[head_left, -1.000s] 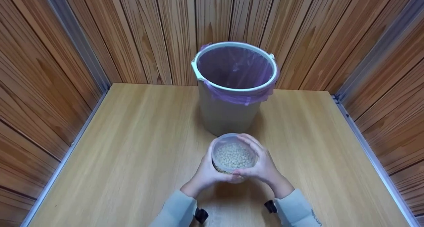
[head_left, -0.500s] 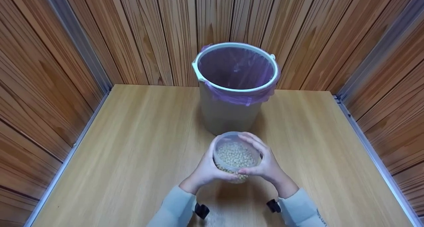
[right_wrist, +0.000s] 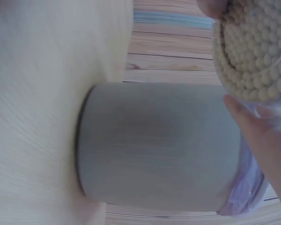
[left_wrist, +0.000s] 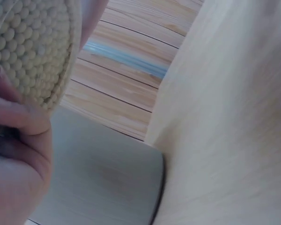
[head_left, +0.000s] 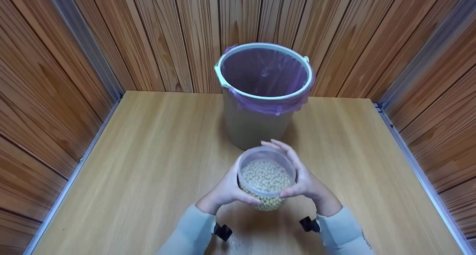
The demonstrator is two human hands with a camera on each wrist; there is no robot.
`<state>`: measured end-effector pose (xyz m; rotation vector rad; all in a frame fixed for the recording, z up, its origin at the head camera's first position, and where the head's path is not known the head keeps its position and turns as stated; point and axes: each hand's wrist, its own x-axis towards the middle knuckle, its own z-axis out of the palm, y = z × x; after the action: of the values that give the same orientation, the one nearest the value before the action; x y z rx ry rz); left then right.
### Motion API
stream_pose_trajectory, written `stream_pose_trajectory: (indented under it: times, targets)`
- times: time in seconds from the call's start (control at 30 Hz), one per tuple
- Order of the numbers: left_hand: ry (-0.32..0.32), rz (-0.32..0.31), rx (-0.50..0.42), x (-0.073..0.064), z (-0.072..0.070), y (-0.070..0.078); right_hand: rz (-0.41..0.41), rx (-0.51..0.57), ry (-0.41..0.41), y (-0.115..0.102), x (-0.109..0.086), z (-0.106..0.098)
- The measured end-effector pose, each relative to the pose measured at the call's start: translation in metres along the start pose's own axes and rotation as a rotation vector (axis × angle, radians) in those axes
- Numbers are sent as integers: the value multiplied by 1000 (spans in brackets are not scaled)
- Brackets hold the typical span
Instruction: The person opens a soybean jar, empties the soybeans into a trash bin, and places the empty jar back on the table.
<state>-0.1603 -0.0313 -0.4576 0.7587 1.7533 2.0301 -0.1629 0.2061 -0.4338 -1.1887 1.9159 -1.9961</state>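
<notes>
A clear round plastic tub (head_left: 268, 202) of pale, round dried beans (head_left: 266, 176) is held over the table, tilted so its open top shows in the head view. My left hand (head_left: 228, 188) grips its left side, thumb across the front; its other fingers are hidden behind the tub. On the opposite side my right hand (head_left: 303, 180) holds it with the thumb at the front and fingers stretched past the far rim. Both wrist views show the tub's underside with beans (left_wrist: 33, 47) pressed against the clear plastic, and part of the hands around it.
Just beyond the tub stands a grey trash bin (head_left: 256, 126) with a light-blue rim and a purple bag liner (head_left: 273, 106) folded over it. The wooden table (head_left: 167, 143) is bounded by wood-panelled walls (head_left: 148, 42) at the back and sides.
The tub has come slightly nearer and to the right, showing more of its bean-filled front. The right hand's fingers have straightened and lifted along the far rim, and its thumb has shifted right.
</notes>
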Motion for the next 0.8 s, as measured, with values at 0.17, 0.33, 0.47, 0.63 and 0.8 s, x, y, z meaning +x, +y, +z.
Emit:
stream_pose_trajectory:
  times: [0.17,0.33,0.47,0.63,0.8]
  targets:
    - [176,137,93,4,4,4,-24,-127,175,-2,0,10]
    - [366,222,282,7,14,4,41,-405,387,-4,-2,34]
    - [430,209,417,5,24,1,50,-487,509,-4,2,48]
    - [427,199,407,3,25,0,8,-526,552,-2,5,52]
    - [388,203,350,2,22,2,15,-487,527,-3,4,48]
